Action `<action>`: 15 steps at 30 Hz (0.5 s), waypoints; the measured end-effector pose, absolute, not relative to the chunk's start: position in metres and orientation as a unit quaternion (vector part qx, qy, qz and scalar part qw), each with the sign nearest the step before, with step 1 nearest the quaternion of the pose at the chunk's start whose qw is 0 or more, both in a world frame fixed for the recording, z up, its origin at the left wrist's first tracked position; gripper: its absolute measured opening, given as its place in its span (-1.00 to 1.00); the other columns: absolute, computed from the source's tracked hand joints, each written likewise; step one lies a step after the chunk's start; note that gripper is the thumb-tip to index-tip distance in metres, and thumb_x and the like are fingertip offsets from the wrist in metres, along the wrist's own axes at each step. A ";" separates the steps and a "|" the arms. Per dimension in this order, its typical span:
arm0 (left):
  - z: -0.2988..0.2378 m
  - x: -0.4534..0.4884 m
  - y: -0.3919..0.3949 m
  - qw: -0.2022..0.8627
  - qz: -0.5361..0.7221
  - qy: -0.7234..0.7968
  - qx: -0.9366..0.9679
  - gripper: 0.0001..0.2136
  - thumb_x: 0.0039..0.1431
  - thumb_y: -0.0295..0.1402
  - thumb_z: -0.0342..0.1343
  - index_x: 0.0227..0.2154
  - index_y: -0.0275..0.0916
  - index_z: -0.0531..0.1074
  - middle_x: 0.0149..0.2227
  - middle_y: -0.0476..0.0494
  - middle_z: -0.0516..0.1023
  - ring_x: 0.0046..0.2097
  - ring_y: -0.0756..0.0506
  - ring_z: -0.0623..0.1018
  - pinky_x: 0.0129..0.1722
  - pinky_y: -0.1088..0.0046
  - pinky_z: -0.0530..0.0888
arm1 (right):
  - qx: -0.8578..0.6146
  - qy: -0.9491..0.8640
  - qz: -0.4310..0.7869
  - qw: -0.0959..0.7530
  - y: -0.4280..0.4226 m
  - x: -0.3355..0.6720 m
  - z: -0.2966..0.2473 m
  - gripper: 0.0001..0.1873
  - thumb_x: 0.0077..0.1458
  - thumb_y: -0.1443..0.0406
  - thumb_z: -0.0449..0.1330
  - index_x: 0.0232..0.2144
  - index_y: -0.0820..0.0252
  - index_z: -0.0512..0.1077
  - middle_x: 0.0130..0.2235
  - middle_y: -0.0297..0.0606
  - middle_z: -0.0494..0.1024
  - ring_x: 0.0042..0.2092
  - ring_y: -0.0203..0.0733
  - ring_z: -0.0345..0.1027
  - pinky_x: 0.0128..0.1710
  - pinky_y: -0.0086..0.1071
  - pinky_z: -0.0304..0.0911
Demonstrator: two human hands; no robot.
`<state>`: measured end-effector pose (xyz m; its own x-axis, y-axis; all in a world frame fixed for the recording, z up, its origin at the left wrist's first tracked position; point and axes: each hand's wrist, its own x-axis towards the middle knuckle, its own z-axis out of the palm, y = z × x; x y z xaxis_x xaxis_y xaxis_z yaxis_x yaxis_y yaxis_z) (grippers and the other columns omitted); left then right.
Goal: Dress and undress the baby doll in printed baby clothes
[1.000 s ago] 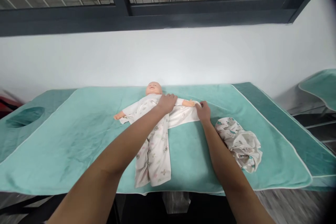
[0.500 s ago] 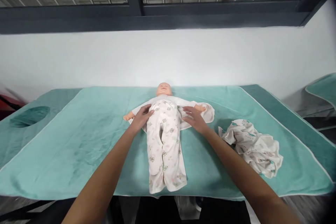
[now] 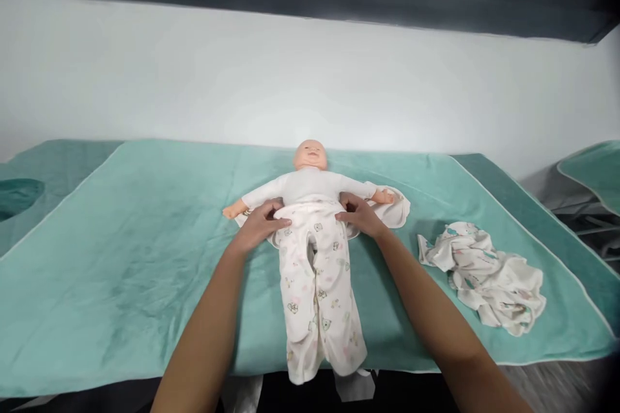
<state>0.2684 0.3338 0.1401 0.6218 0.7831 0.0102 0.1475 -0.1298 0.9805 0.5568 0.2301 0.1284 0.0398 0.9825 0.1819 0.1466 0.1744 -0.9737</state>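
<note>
A baby doll (image 3: pixel 310 184) in a white long-sleeved top lies on its back, head toward the wall and arms spread. Patterned white baby pants (image 3: pixel 334 297) cover it from the waist down, their leg ends reaching the table's front edge. My left hand (image 3: pixel 261 227) pinches the waistband at the left side, thumb on top and fingers tucked behind. At the right side my right hand (image 3: pixel 362 214) grips the waistband the same way. Under the doll is a pale cloth (image 3: pixel 394 208), showing beside its arm at the right.
A crumpled printed white garment (image 3: pixel 489 277) lies to the right on the green table cover (image 3: pixel 169 251). The cover has a dark round hollow (image 3: pixel 19 197) at the far left. Behind stands a white wall (image 3: pixel 242 77). Another green-covered surface (image 3: pixel 595 171) shows at the right edge.
Both hands have gone from loosely open beside the pants to gripping the waistband. The pants sit lower, baring more of the white top. The view has tipped downward.
</note>
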 end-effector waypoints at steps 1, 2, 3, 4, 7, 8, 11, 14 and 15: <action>0.139 0.270 0.329 0.543 0.305 0.344 0.703 -0.69 -0.02 -0.15 0.36 -0.43 -0.25 0.40 -0.37 0.02 0.38 -0.30 -0.02 0.37 -0.31 0.49 0.30 | -0.495 -0.557 0.390 0.541 0.228 0.554 0.128 -0.49 -0.07 0.09 0.43 -0.56 0.16 0.17 -0.44 -0.42 0.16 -0.37 -0.31 0.02 -0.35 -0.39 -0.02; 0.137 0.272 0.324 0.522 0.337 0.353 0.700 -0.67 0.01 -0.13 0.33 -0.50 -0.26 0.36 -0.43 0.03 0.33 -0.34 0.00 0.33 -0.33 0.49 0.27 | -0.489 -0.541 0.380 0.570 0.226 0.552 0.128 -0.47 -0.02 0.09 0.41 -0.59 0.16 0.13 -0.45 -0.41 0.16 -0.38 -0.31 0.02 -0.35 -0.39 -0.02; 0.135 0.275 0.319 0.511 0.368 0.361 0.688 -0.64 0.04 -0.11 0.30 -0.54 -0.25 0.32 -0.47 0.05 0.28 -0.37 0.01 0.30 -0.35 0.49 0.25 | -0.485 -0.513 0.377 0.599 0.223 0.549 0.127 -0.44 0.02 0.08 0.38 -0.62 0.16 0.08 -0.47 -0.41 0.15 -0.39 -0.32 0.01 -0.37 -0.39 -0.02; 0.133 0.279 0.314 0.511 0.393 0.367 0.671 -0.62 0.07 -0.08 0.27 -0.56 -0.25 0.28 -0.50 0.06 0.24 -0.40 0.01 0.27 -0.37 0.49 0.23 | -0.484 -0.479 0.382 0.625 0.221 0.546 0.125 -0.41 0.06 0.07 0.35 -0.63 0.16 0.04 -0.49 -0.42 0.12 -0.42 -0.33 -0.02 -0.39 -0.39 -0.04; 0.132 0.284 0.302 0.560 0.391 0.366 0.632 -0.61 0.12 -0.02 0.20 -0.52 -0.23 0.28 -0.52 0.07 0.24 -0.43 0.01 0.27 -0.40 0.50 0.23 | -0.503 -0.403 0.405 0.648 0.217 0.542 0.123 -0.38 0.06 0.01 0.33 -0.62 0.14 0.00 -0.56 -0.46 0.02 -0.50 -0.35 -0.14 -0.49 -0.41 -0.14; 0.133 0.283 0.300 0.581 0.366 0.356 0.634 -0.63 0.10 -0.02 0.22 -0.48 -0.23 0.31 -0.49 0.06 0.28 -0.41 0.01 0.30 -0.39 0.50 0.26 | -0.516 -0.398 0.407 0.640 0.216 0.543 0.123 -0.39 0.05 -0.02 0.33 -0.60 0.13 0.02 -0.57 -0.47 0.01 -0.52 -0.36 -0.16 -0.51 -0.41 -0.16; 0.138 0.269 0.298 0.635 0.272 0.287 0.663 -0.56 -0.08 -0.12 0.38 -0.21 -0.22 0.39 -0.25 -0.06 0.47 -0.19 -0.09 0.46 -0.22 0.46 0.39 | -0.538 -0.441 0.391 0.603 0.210 0.547 0.129 -0.51 0.05 -0.07 0.30 -0.52 0.13 0.21 -0.53 -0.46 0.12 -0.49 -0.34 -0.05 -0.49 -0.42 -0.07; 0.140 0.252 0.297 0.644 0.222 0.238 0.693 -0.31 -0.20 -0.22 0.46 0.04 -0.18 0.33 0.06 -0.21 0.44 0.06 -0.20 0.45 0.01 0.33 0.40 | -0.516 -0.541 0.377 0.547 0.199 0.555 0.134 -0.58 0.01 -0.04 0.35 -0.34 0.15 0.37 -0.37 -0.39 0.29 -0.36 -0.28 0.15 -0.35 -0.39 0.11; 0.139 0.248 0.295 0.638 0.221 0.241 0.698 -0.29 -0.19 -0.22 0.45 0.07 -0.18 0.31 0.08 -0.22 0.43 0.07 -0.20 0.44 0.02 0.32 0.40 | -0.504 -0.574 0.373 0.526 0.195 0.557 0.135 -0.57 -0.03 -0.02 0.38 -0.31 0.15 0.39 -0.31 -0.36 0.33 -0.28 -0.24 0.20 -0.26 -0.36 0.16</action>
<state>0.2481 0.2953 0.1394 0.7867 0.6173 0.0007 0.0549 -0.0711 0.9960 0.5573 0.1953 0.1349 0.0621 0.9715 0.2286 0.1865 0.2138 -0.9589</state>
